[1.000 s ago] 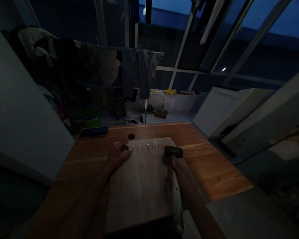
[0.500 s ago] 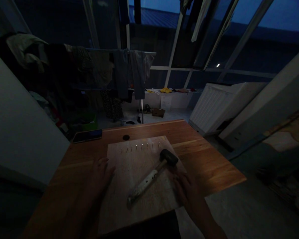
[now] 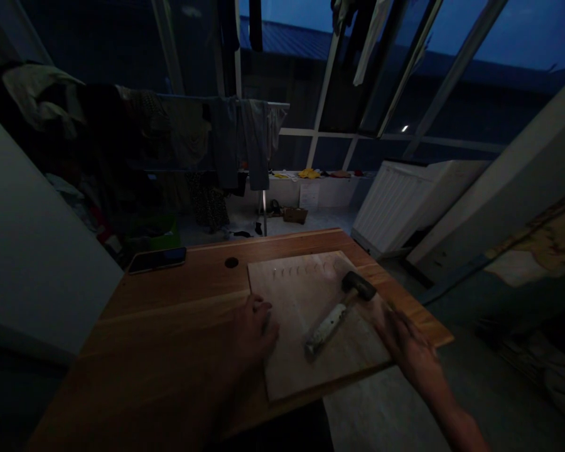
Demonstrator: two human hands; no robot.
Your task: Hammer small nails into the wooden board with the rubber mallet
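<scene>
A square, pale wooden board (image 3: 301,358) lies on the table, with a row of several upright nails (image 3: 306,270) along its far part. A mallet (image 3: 332,323) with a black head and a worn, whitish handle rests diagonally across the board, and neither hand touches it. At the board's left edge, my left hand (image 3: 252,336) grips with its fingers bent. On the opposite edge, beside the mallet head, my right hand (image 3: 412,348) grips the board, slightly blurred. Its fingertips are partly hard to make out in the dim light.
The wooden table (image 3: 169,326) carries a phone (image 3: 157,259) at its far left corner, and a round dark hole (image 3: 231,262) is nearby. Behind it stands a drying rack with hanging clothes (image 3: 254,141). A white ribbed cabinet-like object (image 3: 390,201) is at the right.
The board has slid right across the table between both hands, carrying the mallet and the nails along. My two hands have shifted right with it. The camera view has turned slightly.
</scene>
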